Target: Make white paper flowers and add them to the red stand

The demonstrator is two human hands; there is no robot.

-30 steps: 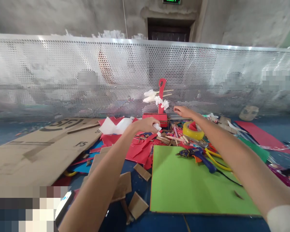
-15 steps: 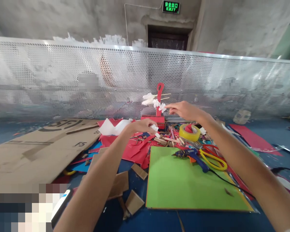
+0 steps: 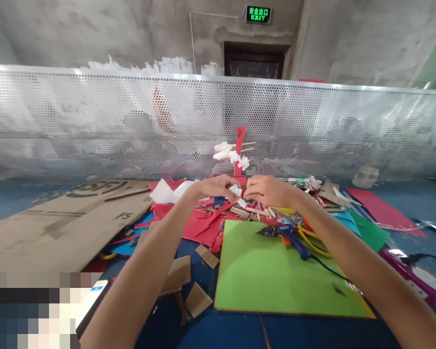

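My left hand (image 3: 218, 186) is closed on a small crumpled piece of white tissue paper (image 3: 235, 190). My right hand (image 3: 267, 190) is beside it, fingertips pinched together at the paper's right edge. Just behind both hands stands a red upright piece with a curled top (image 3: 240, 140) on a red base, partly hidden by my hands. White crumpled flower shapes (image 3: 242, 162) are attached to the upright. Above them, white bud-like pieces on thin sticks (image 3: 223, 154) reach out to its left.
A green sheet (image 3: 276, 281) bears a blue hot glue gun (image 3: 288, 235) and its cord. Yellow-handled scissors (image 3: 312, 241) are partly under my right arm. Red scraps (image 3: 203, 228), cardboard (image 3: 101, 218) and a pink device (image 3: 417, 276) lie around. Perforated metal panels (image 3: 185, 116) close off the back.
My right hand has come down and left from the white flowers on the red upright to the tissue paper in my left hand. The left hand has stayed nearly in place.
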